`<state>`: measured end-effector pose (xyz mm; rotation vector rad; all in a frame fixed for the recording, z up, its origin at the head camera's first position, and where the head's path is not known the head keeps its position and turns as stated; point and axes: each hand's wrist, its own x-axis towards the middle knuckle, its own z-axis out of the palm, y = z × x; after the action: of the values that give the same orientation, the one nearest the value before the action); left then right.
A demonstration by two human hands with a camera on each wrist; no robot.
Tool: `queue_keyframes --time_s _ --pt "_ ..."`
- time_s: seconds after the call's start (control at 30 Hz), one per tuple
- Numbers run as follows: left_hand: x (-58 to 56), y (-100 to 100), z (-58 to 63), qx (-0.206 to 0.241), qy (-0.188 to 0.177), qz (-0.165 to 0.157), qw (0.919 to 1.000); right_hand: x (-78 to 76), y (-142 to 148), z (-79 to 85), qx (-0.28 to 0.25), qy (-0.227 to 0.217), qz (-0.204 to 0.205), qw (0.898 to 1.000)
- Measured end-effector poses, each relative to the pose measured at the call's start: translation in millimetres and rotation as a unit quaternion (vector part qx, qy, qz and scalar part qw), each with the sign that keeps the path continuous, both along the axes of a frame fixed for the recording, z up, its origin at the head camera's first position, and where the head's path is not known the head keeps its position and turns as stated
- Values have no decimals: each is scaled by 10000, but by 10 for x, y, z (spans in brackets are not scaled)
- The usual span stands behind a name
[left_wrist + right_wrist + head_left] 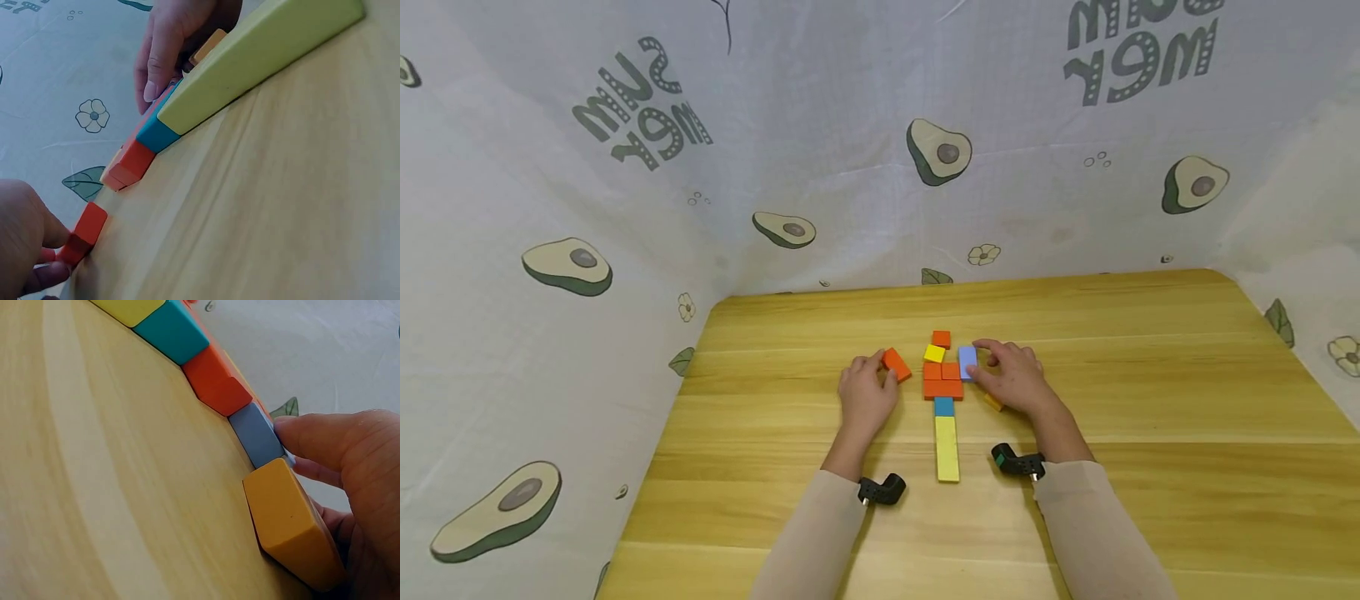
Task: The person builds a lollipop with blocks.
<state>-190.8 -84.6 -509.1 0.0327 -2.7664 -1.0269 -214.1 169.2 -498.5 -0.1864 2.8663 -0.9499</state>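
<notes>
Head view: yellow strip (947, 450), blue block (943, 407), red trio (943, 389) joined; left hand (867, 395) pinches unjoined red block (897, 365), right hand (1018, 378) lavender block (967, 362), apparently abutting trio.

A red block (897, 365) lies slanted, pinched by the left hand (868, 392). A pale blue block (967, 363), pinched by the right hand (1013, 375), stands lengthwise beside two small red blocks (932, 372). These meet a wider red block (943, 391), then a blue block (943, 407) and a long yellow block (947, 450). Beyond lies a skewed yellow square (934, 354); an orange block (284, 515) sits near the right hand.
</notes>
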Motion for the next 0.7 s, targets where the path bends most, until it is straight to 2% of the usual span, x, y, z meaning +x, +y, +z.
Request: queue_keyframes --time_s 0.1,0.23,0.47,0.7 --pt "-33 39 -7 198 9 -129 9997 1 3 -8 6 -5 -1 10000" --pt "-58 62 -30 237 92 -244 9994 3 4 -5 22 -33 1 10000" --pt "-38 27 -84 -113 51 -639 9979 3 -17 1 -5 46 -31 10000" --pt "-31 30 -129 -323 50 -721 9969 17 -10 -2 19 51 -64 10000"
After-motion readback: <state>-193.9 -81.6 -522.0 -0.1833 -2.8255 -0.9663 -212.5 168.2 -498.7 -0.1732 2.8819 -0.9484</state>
